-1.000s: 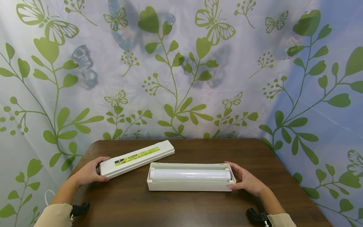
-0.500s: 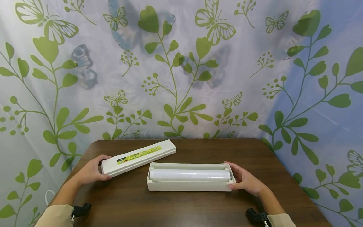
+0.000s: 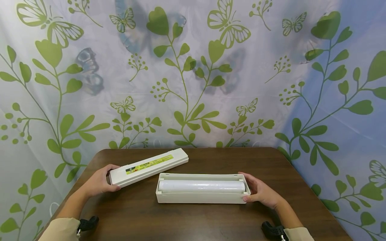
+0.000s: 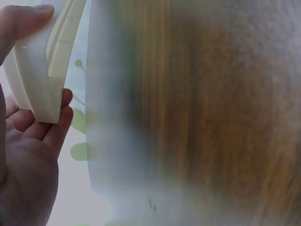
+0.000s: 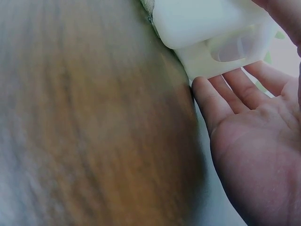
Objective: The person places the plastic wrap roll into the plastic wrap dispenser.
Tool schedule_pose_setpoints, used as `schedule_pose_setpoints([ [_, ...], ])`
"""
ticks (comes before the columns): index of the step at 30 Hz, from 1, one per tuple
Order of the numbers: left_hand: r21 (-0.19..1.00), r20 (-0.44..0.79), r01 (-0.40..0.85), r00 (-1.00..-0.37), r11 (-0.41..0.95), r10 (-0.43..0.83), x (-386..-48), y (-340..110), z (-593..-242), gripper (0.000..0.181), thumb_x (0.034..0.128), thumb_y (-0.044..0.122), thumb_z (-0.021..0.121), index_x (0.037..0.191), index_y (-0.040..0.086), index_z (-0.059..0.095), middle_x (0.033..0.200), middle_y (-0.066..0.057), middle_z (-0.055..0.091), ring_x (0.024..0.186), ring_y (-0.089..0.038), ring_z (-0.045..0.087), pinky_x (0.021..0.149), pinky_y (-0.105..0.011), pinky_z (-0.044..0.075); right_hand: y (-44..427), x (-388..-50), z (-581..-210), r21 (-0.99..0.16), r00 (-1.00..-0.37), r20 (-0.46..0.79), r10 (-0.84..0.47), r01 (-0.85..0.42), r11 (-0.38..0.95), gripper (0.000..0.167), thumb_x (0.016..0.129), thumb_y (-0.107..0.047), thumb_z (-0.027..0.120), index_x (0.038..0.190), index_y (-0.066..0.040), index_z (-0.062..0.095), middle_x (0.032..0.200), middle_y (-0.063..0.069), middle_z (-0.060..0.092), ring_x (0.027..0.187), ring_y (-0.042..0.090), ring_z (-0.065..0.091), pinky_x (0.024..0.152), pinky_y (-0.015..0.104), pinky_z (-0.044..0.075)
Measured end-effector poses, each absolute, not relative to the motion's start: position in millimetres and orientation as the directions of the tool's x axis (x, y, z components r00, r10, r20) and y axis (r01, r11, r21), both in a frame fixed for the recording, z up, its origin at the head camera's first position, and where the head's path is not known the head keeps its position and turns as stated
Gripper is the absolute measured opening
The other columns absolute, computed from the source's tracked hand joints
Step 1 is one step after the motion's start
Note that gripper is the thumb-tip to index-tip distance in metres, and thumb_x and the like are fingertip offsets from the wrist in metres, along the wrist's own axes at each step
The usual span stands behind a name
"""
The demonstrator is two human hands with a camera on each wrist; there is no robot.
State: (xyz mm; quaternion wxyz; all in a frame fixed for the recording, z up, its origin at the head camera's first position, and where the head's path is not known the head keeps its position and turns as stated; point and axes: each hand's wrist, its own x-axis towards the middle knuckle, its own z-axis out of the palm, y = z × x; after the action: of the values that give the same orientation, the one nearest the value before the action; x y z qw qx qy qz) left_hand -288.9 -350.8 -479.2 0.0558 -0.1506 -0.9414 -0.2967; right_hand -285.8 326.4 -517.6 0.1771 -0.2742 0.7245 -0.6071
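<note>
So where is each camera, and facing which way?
Head: on the person's head, facing forward and down at table, lid and box; left hand, right hand and forearms show.
Left wrist: on that wrist, facing the lid's end; left hand shows.
Right wrist: on that wrist, facing the box's end; right hand shows.
Shared: head and left wrist both show the lid.

The person's left grip (image 3: pixel 98 182) and right grip (image 3: pixel 261 192) are bare hands. Toward eight o'clock in the head view shows a plain beige left sleeve (image 3: pixel 58 230), ending below the wrist; a right sleeve (image 3: pixel 299 234) of the same colour shows between four and five o'clock. At the left sleeve's three o'clock edge is a black, rounded wrist piece (image 3: pixel 89 223); a matching black piece (image 3: pixel 272 230) sits at the right sleeve's nine o'clock edge. Each has a small silvery metal part (image 3: pixel 78 231) near the cuff.
</note>
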Motion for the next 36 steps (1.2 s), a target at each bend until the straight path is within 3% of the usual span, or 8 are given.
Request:
schedule_pose_setpoints([
  [15, 0.541, 0.278, 0.309, -0.944, 0.783, 0.181, -288, -351, -490, 0.078, 0.0705, 0.041, 0.094, 0.132, 0.007, 0.061, 0.122, -0.011, 0.068, 0.097, -0.012, 0.056, 0.082, -0.023, 0.047, 326, -285, -518, -0.977, -0.788, 0.073, -0.611, -0.178, 0.114, 0.099, 0.085, -0.001, 0.078, 0.160, 0.005, 0.012, 0.152, 0.026, 0.036, 0.121, 0.014, 0.058, 0.093, 0.037, 0.058],
  [28, 0.612, 0.318, 0.337, -0.933, 0.715, 0.168, -286, -349, -495, 0.074, 0.0729, 0.033, 0.094, 0.133, 0.005, 0.061, 0.124, -0.014, 0.066, 0.099, -0.003, 0.054, 0.088, -0.002, 0.037, 327, -284, -516, -0.978, -0.798, 0.059, -0.600, -0.166, 0.125, 0.099, 0.085, -0.001, 0.078, 0.160, 0.004, 0.014, 0.152, 0.024, 0.037, 0.120, 0.015, 0.058, 0.092, 0.037, 0.059],
  [36, 0.656, 0.314, 0.327, -0.938, 0.681, 0.149, -284, -349, -498, 0.071, 0.0741, 0.027, 0.093, 0.133, 0.005, 0.060, 0.123, -0.012, 0.065, 0.096, -0.002, 0.054, 0.083, -0.007, 0.042, 327, -284, -516, -0.976, -0.799, 0.056, -0.599, -0.169, 0.135, 0.098, 0.085, -0.002, 0.078, 0.160, 0.003, 0.015, 0.153, 0.025, 0.037, 0.122, 0.014, 0.058, 0.094, 0.037, 0.058],
])
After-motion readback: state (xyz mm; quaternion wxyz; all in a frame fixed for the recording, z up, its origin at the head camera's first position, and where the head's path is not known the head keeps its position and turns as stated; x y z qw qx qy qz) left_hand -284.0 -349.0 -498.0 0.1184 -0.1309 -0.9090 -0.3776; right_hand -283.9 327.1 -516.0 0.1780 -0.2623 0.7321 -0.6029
